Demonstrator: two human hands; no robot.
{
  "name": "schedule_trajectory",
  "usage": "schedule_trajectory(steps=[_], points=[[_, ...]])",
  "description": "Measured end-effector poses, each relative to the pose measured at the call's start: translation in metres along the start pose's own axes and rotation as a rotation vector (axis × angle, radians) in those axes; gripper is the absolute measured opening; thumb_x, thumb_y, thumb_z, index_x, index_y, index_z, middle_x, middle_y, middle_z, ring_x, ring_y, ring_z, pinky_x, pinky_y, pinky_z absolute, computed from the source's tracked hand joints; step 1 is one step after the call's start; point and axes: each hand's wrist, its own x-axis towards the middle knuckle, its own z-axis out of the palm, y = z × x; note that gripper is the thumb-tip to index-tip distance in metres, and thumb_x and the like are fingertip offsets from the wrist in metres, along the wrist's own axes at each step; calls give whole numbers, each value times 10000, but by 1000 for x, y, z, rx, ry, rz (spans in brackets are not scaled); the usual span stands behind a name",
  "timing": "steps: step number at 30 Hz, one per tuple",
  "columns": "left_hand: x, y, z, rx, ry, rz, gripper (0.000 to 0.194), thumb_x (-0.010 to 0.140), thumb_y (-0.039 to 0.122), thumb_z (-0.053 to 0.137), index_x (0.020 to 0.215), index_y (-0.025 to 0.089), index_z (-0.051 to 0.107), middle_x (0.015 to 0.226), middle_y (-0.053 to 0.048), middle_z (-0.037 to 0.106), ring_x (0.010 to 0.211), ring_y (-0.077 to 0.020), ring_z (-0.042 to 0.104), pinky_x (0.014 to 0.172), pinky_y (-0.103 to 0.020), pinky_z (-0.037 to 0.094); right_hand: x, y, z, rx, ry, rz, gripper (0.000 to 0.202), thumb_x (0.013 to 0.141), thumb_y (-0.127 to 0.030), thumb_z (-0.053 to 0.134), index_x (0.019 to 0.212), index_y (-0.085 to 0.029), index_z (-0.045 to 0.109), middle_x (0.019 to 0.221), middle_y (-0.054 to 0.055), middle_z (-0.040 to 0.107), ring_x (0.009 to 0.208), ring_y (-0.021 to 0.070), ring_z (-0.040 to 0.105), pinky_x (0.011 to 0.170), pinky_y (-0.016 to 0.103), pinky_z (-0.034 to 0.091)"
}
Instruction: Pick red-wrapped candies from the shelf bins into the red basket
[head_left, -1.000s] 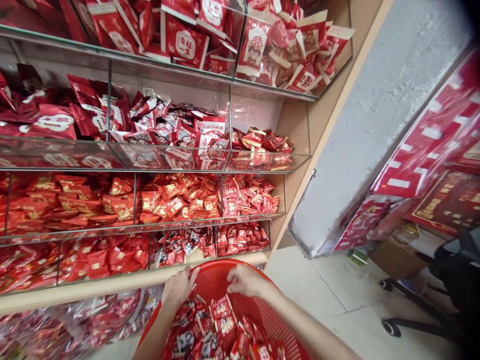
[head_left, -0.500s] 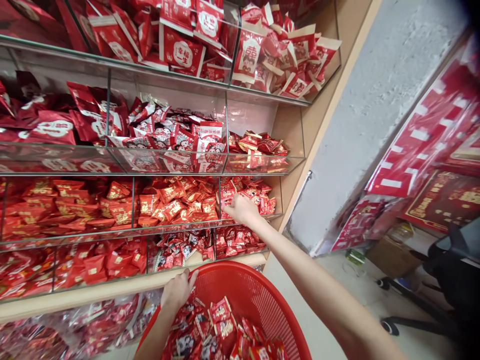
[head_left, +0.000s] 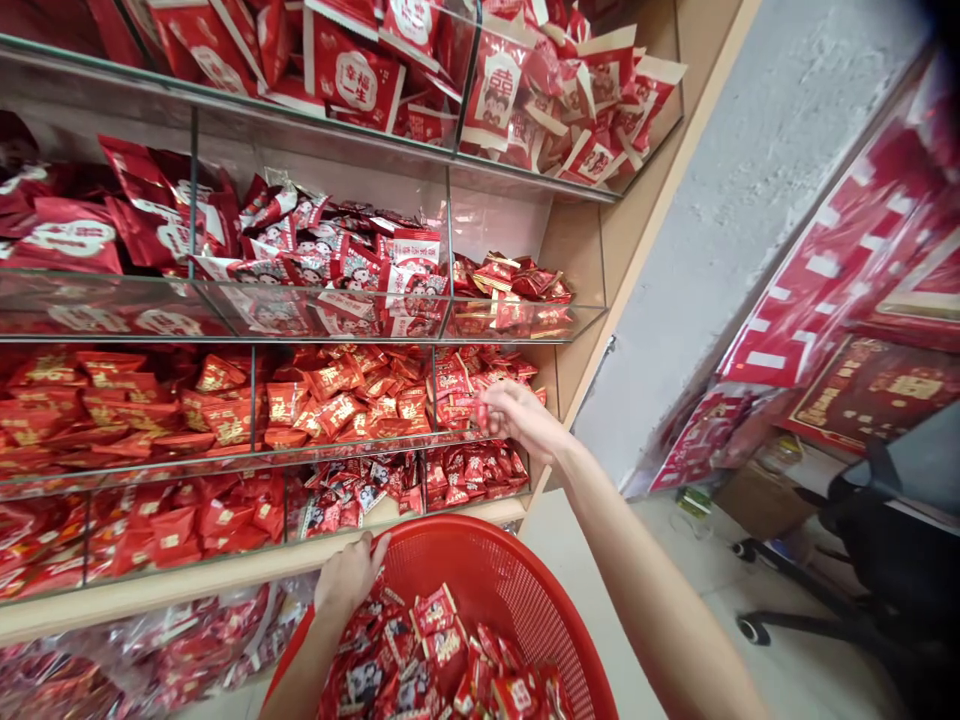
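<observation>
My left hand is closed over the near-left rim of a red plastic basket. Inside the basket lies a pile of small red wrapped candies, some printed with figures. My right hand is in front of the right-end compartment of the third shelf row, fingers pinched together. A small red wrapped candy shows at its fingertips; the palm side is partly hidden. Behind it, that compartment holds more red candies.
Clear dividers split the shelves into compartments of red and gold packets. Bagged packets lie under the bottom shelf board. To the right stand a grey wall, red hanging packages and a black wheeled chair.
My right hand has drawn back rightward from the compartment, and a red candy now shows at its fingertips. My left hand stays on the basket rim. The view has shifted slightly.
</observation>
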Motion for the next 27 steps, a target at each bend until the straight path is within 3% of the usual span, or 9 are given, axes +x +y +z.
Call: schedule_trajectory(steps=[3,6,9,11,16,20,22,27], points=[[0,1,0,-2,-7,-2,610,867,546,169,1080,138,570,903,-185,696,874,-332,658,767,-435,460,-31,22,-6,472,-143,84,217,790,-392,543,855,-186,525,706,-6,634,551,78,535,489,170,406],[1,2,1,-8,-12,0,620,866,551,159,1082,138,569,907,-192,695,876,-335,658,762,-440,461,-52,57,-2,750,-211,243,252,859,-359,420,905,-151,555,763,37,669,578,93,562,534,193,457],[2,1,2,-11,-8,5,620,863,563,153,1072,156,572,914,-178,700,871,-329,661,764,-440,463,-63,93,6,875,-244,391,304,895,-371,372,906,-131,557,795,74,684,547,88,548,478,175,430],[2,1,2,-2,-5,6,614,865,563,152,1081,165,568,915,-170,704,870,-322,663,765,-436,464,-68,113,11,837,-250,471,335,894,-425,404,938,-129,556,805,86,684,540,83,547,474,167,427],[2,1,2,33,-9,-2,619,868,561,153,1118,160,553,909,-177,703,871,-323,663,754,-429,466,-76,168,20,358,-238,481,317,737,-388,675,948,-172,579,806,7,639,608,68,555,550,161,450],[2,1,3,25,-4,1,637,865,573,140,1113,159,556,915,-175,699,868,-314,660,758,-415,463,-75,213,25,-449,-333,436,209,750,-338,638,863,-171,586,735,-19,590,610,92,528,521,186,419],[2,1,4,20,-9,-3,636,862,580,146,1097,157,560,917,-176,697,867,-308,660,759,-410,462,-74,227,26,-785,-357,392,187,734,-275,645,874,-166,586,767,2,602,677,123,548,580,218,422],[1,1,1,36,-9,-2,610,870,562,147,1089,159,550,900,-180,698,854,-304,665,743,-411,469,-78,235,28,-1021,-383,341,281,751,-230,609,1024,-183,562,983,90,621,927,229,570,761,314,406]])
